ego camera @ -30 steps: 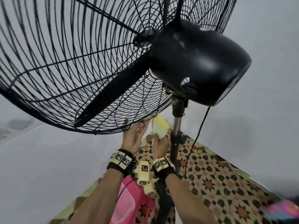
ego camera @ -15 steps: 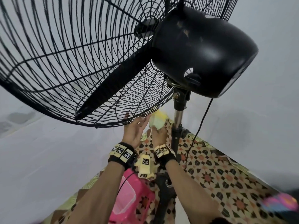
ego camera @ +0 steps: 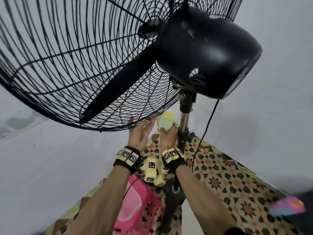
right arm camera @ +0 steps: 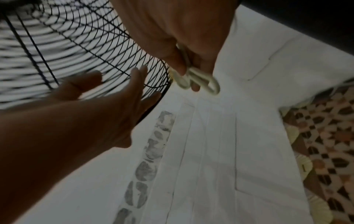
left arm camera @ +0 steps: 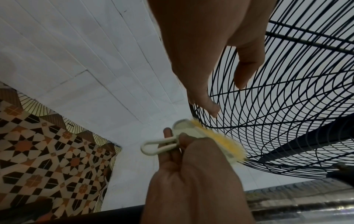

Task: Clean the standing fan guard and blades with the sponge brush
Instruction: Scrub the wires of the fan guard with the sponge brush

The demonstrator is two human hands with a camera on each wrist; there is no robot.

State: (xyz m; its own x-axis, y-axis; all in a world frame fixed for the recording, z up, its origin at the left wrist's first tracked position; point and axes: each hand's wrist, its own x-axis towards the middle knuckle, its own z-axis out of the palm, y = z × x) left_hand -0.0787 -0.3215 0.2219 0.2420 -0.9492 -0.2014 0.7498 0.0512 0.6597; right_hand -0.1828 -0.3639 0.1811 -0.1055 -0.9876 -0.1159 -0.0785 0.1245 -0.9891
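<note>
Change: compared with a second back, both hands had drifted up the picture along with the fan, and the brush sat a bit closer to the bottom rim of the guard. Honestly not a huge shift.
Pink tub: closest thing in the head view, a pink plastic tub (ego camera: 133,206) on the floor under the left forearm.
Wrists: both wore black straps with yellow tag blocks.
Left hand: the left hand (ego camera: 139,133) was flat and spread, fingers straight, fingertips (right arm camera: 141,71) touching the wires at the lower edge of the guard. Nothing held in it.
Right hand: the right hand (ego camera: 167,137) was curled round the looped handle (left arm camera: 159,146) of the sponge brush (ego camera: 165,122), thumb and fingers pinching it.
Sponge brush: pale green body with a yellow sponge face (left arm camera: 220,140), held just under the guard's bottom rim, right of the left hand. The sponge looked to be touching the wires in the left wrist view, but it was blurry.
Fan guard: black wire guard (ego camera: 67,65) tilted overhead, one black blade (ego camera: 118,85) visible inside.
Motor and pole: black motor housing (ego camera: 208,51) behind the guard, on a metal pole (ego camera: 183,119) just right of the brush, cord hanging down.
Floor: patterned mat (ego camera: 228,180) below, white wall behind.
</note>
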